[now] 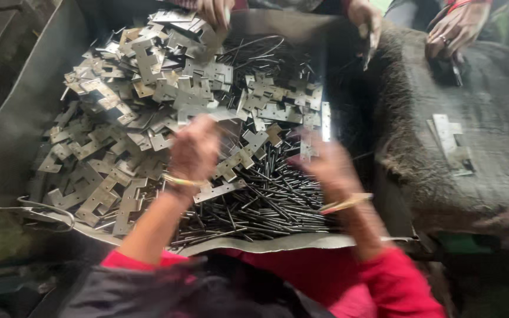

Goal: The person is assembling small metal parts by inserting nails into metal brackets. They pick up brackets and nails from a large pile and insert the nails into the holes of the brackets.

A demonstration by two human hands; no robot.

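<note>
Head view looks down on our two hands over a shallow metal tray (13,135) heaped with parts. Our left hand (194,148) sits at the centre of the frame, knuckles up and curled over the flat hinge plates (148,100); blur hides whether it grips one, so we cannot tell. Our right hand (327,166), just right of centre, is also smeared by motion, its fingers bent near a hinge plate at the edge of the pile; again we cannot tell if it has closed on anything.

We judge the plates to be stiff, thin stamped steel, light singly, with sharp corners and notches that snag on neighbours; pinching one by its long edge looks safest. The thin steel pins (266,200), lower centre, look smooth, liable to roll, and best picked up near the middle.

At the upper right, other people's hands (455,29) work over a dark fuzzy mat (490,153), where one assembled hinge (452,141) lies.
</note>
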